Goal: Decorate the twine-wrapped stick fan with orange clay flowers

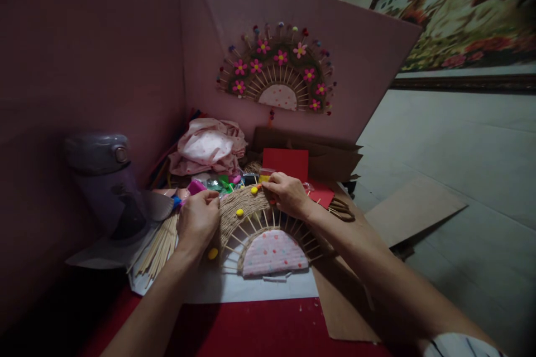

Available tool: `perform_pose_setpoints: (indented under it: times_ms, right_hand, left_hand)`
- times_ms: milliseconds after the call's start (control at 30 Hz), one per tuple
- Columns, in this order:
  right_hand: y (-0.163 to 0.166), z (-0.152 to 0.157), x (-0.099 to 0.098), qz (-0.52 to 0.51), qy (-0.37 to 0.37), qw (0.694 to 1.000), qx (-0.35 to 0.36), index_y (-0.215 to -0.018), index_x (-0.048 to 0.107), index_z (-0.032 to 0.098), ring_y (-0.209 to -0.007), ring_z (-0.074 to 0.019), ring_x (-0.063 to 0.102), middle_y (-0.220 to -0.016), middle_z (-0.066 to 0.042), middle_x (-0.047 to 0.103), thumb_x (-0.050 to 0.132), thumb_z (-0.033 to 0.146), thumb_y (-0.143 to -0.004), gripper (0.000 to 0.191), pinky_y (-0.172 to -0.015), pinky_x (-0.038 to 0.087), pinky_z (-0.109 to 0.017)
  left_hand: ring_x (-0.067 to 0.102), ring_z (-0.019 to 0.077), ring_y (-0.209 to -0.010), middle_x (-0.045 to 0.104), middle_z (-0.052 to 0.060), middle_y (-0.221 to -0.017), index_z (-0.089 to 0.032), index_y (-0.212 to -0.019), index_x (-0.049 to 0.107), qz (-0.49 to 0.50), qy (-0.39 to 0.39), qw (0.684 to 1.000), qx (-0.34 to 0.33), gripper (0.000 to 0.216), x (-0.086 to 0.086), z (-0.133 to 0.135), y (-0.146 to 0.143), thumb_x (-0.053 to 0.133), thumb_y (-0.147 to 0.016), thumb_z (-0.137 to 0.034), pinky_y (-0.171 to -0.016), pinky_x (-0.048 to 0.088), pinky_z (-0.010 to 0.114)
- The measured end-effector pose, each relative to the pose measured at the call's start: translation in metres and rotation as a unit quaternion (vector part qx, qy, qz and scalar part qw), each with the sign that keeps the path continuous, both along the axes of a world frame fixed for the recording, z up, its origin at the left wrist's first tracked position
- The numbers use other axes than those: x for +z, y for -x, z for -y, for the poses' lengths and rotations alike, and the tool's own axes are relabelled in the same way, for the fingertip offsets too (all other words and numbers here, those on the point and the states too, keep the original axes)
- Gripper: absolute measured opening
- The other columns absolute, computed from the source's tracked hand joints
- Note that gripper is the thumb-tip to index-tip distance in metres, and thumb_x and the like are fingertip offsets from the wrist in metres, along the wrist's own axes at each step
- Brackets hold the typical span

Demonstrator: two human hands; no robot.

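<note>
A half-round woven fan [247, 217] of twine and wooden sticks lies flat on white paper, with a pink dotted fabric centre [274, 252]. Small yellow balls [239, 212] sit on the woven band. My left hand [197, 222] is closed on the fan's left edge. My right hand [287, 192] pinches at the fan's top edge, fingers pressed together near an orange-tipped piece; what they hold is too small to name.
A finished fan with pink flowers [278, 70] hangs on the pink board behind. A bundle of wooden sticks [161, 248] lies left, beside a lilac flask [106, 178]. Pink cloth [207, 150], red paper [287, 163], coloured clay packets [218, 183] and cardboard [412, 209] surround the work.
</note>
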State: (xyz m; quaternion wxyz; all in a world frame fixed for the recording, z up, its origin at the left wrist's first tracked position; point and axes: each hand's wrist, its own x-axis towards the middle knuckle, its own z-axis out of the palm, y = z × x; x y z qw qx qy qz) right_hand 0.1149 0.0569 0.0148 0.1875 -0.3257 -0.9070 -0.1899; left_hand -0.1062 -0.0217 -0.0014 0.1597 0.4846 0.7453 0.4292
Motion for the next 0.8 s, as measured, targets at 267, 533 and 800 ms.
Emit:
perform_pose_setpoints:
  times_ms: [267,533,800]
  right_hand:
    - [0.001,0.004,0.003,0.025,-0.01,1.0,-0.005,-0.105,0.064,0.021,-0.08,-0.018,0.048,-0.089,-0.007,0.059,0.06,0.017,-0.076,0.03,-0.063,0.036,-0.027]
    - [0.008,0.015,0.006,0.043,-0.025,0.999,-0.01,-0.108,0.062,0.018,-0.079,-0.0182,0.047,-0.088,-0.008,0.06,0.051,0.019,-0.085,0.025,-0.065,0.036,-0.028]
    - [0.008,0.016,0.007,0.055,-0.004,0.998,-0.021,-0.11,0.061,0.019,-0.083,-0.0185,0.048,-0.091,-0.008,0.059,0.052,0.017,-0.084,0.027,-0.065,0.037,-0.028]
  left_hand:
    - [0.065,0.0233,-0.078,0.073,0.008,-0.087,-0.022,-0.091,0.072,-0.001,-0.003,1.0,-0.004,0.028,-0.001,0.0,0.0,0.053,-0.073,-0.031,-0.06,0.043,0.03]
    - [0.065,0.0237,-0.08,0.073,0.008,-0.088,-0.022,-0.091,0.072,-0.001,0.003,1.0,-0.002,0.028,0.002,0.002,-0.003,0.053,-0.073,-0.031,-0.062,0.043,0.031]
    - [0.065,0.0218,-0.077,0.073,0.006,-0.085,-0.023,-0.09,0.072,-0.003,-0.007,1.0,0.0,0.027,0.0,0.001,-0.003,0.054,-0.073,-0.032,-0.06,0.042,0.029]
